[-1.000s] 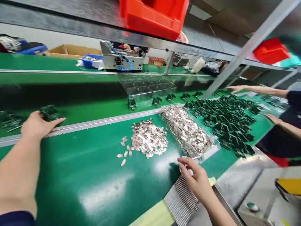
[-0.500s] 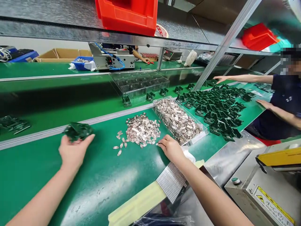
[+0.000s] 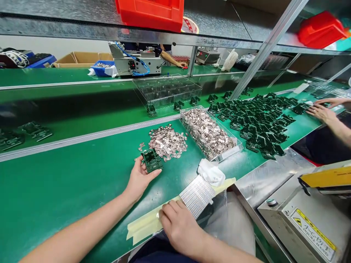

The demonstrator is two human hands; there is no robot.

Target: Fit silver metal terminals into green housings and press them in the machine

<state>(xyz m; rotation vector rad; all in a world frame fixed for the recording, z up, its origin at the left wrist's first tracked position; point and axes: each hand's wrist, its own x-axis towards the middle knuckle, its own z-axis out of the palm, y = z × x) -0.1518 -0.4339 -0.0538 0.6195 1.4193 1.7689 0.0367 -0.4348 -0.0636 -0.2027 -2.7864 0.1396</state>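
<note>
My left hand (image 3: 141,179) grips a green circuit board assembly (image 3: 151,160) by its edges, above the green bench just in front of the metal pile. Low at the bench's front edge is my right hand (image 3: 178,224), fingers curled and pinched together. A small bright metal piece (image 3: 158,215) shows at its fingertips, mostly hidden. That hand rests beside a silver gridded sheet (image 3: 197,195), over yellow tape (image 3: 145,223). Many small flat metal pieces lie in a loose pile (image 3: 168,142) and fill a clear plastic box (image 3: 208,133).
A heap of green circuit boards (image 3: 257,120) covers the bench at right, near a co-worker's hands (image 3: 325,111). A clear compartment tray (image 3: 167,89) stands behind. White cloth (image 3: 211,171) lies by the sheet. A metal post (image 3: 270,47) and overhead shelf (image 3: 68,27) border the space.
My left hand has carried the circuit board assembly right, to the metal pile. My right hand has drawn back from the pile's edge to the gridded sheet. The view has shifted slightly.
</note>
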